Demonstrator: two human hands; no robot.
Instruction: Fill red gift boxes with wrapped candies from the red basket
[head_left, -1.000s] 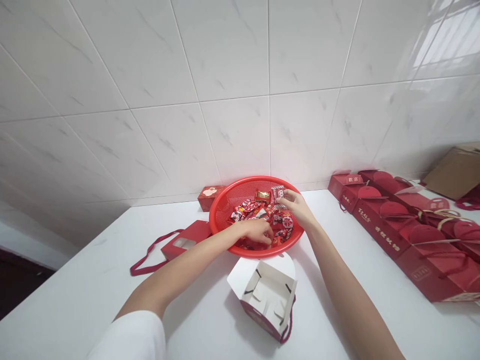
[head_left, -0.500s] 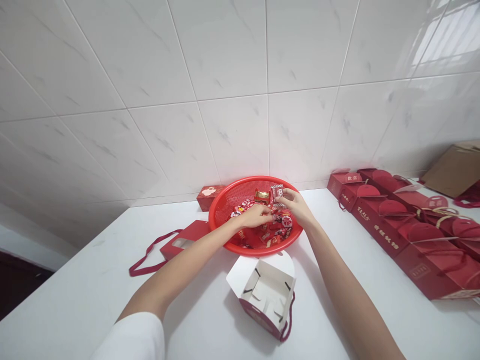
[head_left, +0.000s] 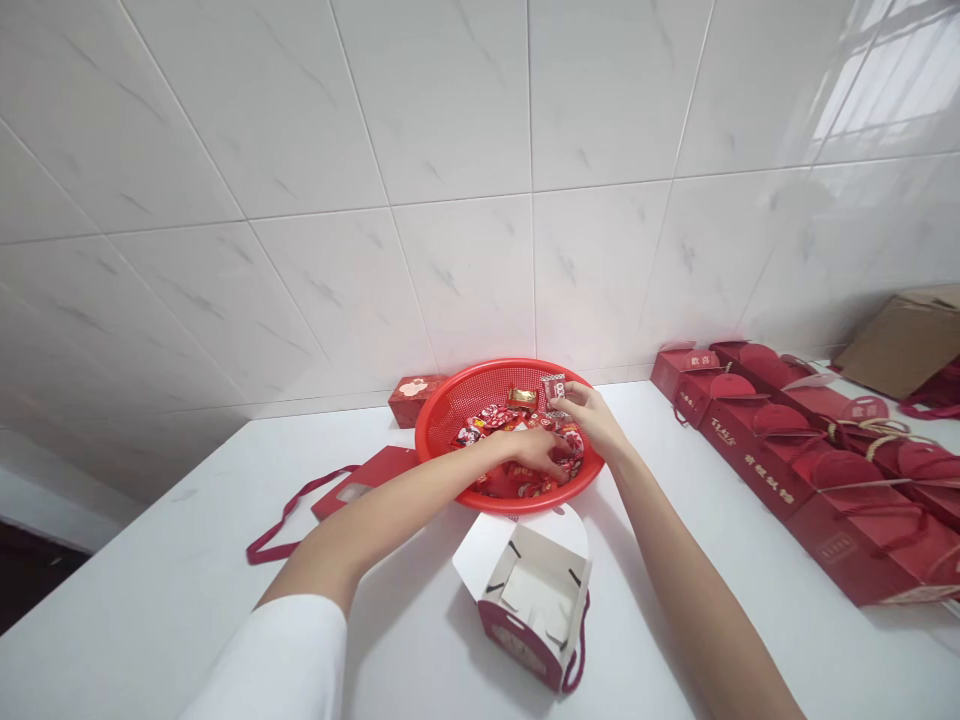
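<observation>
A round red plastic basket (head_left: 435, 425) on the white table holds many wrapped red sweets (head_left: 491, 418) and a gold-wrapped piece (head_left: 523, 398). My right hand (head_left: 586, 412), at the basket's right side, pinches a small red-and-white packet (head_left: 554, 390). Inside the basket, my left hand (head_left: 538, 450) reaches among the sweets with its fingers spread and pointing right; nothing shows in it. Just in front of the basket stands an open-topped box (head_left: 541, 590), white inside and dark red outside, with a dark red cord at its right.
Left of the basket lies a red box (head_left: 367, 478) with a ribbon loop. A small red patterned box (head_left: 412, 398) sits behind it by the tiled wall. Rows of closed red boxes (head_left: 757, 460) stand at the right, with a brown carton (head_left: 896, 340) beyond.
My left hand has moved right and slightly down over the sweets, its fingers now spread. My right hand stays near the same place with the packet.
</observation>
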